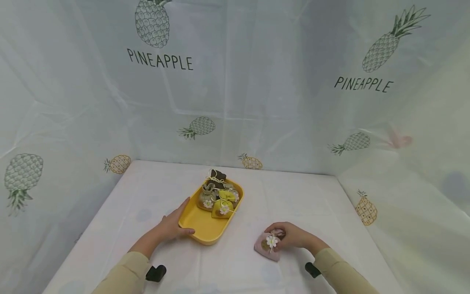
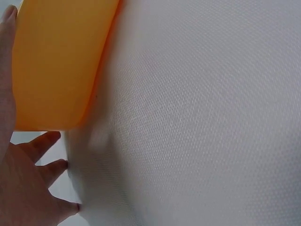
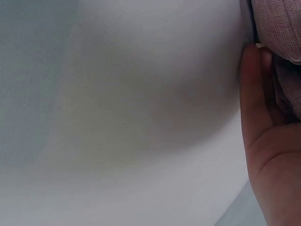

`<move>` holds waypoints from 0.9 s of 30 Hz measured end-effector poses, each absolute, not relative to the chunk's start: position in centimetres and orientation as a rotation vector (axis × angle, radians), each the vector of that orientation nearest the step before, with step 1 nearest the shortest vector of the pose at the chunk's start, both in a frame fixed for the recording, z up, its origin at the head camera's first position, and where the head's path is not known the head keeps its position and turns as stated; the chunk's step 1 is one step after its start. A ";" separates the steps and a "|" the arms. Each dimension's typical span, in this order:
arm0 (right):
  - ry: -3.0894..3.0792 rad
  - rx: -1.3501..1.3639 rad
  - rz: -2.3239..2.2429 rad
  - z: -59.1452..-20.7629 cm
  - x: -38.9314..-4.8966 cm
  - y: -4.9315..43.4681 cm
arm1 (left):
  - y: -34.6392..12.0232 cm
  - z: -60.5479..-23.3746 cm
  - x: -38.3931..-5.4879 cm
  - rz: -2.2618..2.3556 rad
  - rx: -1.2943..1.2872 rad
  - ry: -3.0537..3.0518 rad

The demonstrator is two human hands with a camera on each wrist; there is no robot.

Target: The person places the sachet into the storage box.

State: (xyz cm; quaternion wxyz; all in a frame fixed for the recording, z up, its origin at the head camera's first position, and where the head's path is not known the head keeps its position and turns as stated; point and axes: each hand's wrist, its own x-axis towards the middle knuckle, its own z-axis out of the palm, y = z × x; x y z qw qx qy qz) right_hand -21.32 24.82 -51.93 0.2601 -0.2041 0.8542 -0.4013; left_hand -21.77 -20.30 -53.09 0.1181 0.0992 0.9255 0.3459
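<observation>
A yellow tray lies at an angle on the table. My left hand is spread against its left side, fingers along the rim and thumb by the near corner; the left wrist view shows the tray's wall beside the outstretched fingers. A small pink drawstring pouch with a white flower is to the right of the tray. Its gathered neck is gripped by my right hand, whose fingers partly hide it. In the right wrist view, the pink cloth shows at the fingertips.
Inside the tray's far half sit a yellow pouch, a grey-green pouch, a dark brown pouch and another greyish one, partly hidden. A white cloth covers the table. Pineapple-printed sheets stand behind and beside it.
</observation>
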 end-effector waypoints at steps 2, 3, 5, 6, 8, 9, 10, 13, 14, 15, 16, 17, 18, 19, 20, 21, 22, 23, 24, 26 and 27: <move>2.299 -0.544 -1.105 -51.9 -21.4 24.7 | -20.3 -53.1 -21.7 1.017 0.286 2.706; 2.292 -0.537 -1.113 -51.9 -21.4 24.7 | -20.3 -53.1 -21.7 1.019 0.285 2.706; 2.269 -0.520 -1.137 -51.8 -21.5 24.6 | -20.3 -53.0 -21.6 1.028 0.287 2.699; 2.253 -0.515 -1.154 -51.7 -21.4 24.6 | -20.3 -53.1 -21.6 1.032 0.288 2.698; 2.231 -0.510 -1.181 -51.6 -21.4 24.5 | -20.3 -53.1 -21.5 1.037 0.294 2.699; 2.221 -0.510 -1.194 -51.5 -21.4 24.4 | -20.3 -53.2 -21.5 1.039 0.296 2.698; 2.215 -0.512 -1.202 -51.4 -21.4 24.3 | -20.3 -53.2 -21.4 1.040 0.298 2.697; 2.224 -0.523 -1.212 -51.0 -21.4 23.9 | -20.3 -53.3 -21.4 1.038 0.301 2.702; 2.227 -0.527 -1.218 -50.8 -21.5 23.8 | -20.3 -53.3 -21.4 1.035 0.302 2.703; 2.228 -0.529 -1.227 -50.6 -21.6 23.6 | -20.3 -53.3 -21.4 1.034 0.301 2.703; 2.231 -0.535 -1.233 -50.3 -21.7 23.4 | -20.3 -53.3 -21.4 1.031 0.300 2.703; 2.230 -0.537 -1.244 -50.1 -21.8 23.2 | -20.3 -53.2 -21.4 1.026 0.300 2.704; 2.225 -0.544 -1.257 -49.8 -21.9 23.0 | -20.3 -53.2 -21.4 1.024 0.301 2.704; 2.224 -0.553 -1.265 -49.5 -22.0 22.8 | -20.3 -53.1 -21.4 1.023 0.301 2.705; 2.227 -0.563 -1.268 -49.2 -22.1 22.6 | -20.3 -53.0 -21.4 1.022 0.303 2.704; 2.234 -0.578 -1.264 -48.8 -22.3 22.3 | -20.3 -53.0 -21.3 1.021 0.301 2.700; 2.243 -0.593 -1.258 -48.5 -22.4 22.1 | -20.2 -52.9 -21.3 1.021 0.300 2.697; 2.250 -0.606 -1.250 -48.1 -22.6 21.8 | -20.2 -52.8 -21.3 1.020 0.300 2.695; 2.257 -0.625 -1.244 -47.6 -22.7 21.5 | -20.3 -52.8 -21.3 1.020 0.300 2.694; 2.266 -0.649 -1.235 -46.7 -23.0 20.9 | -20.3 -52.7 -21.3 1.016 0.300 2.694; 2.265 -0.658 -1.236 -46.3 -23.2 20.6 | -20.3 -52.7 -21.3 1.014 0.300 2.695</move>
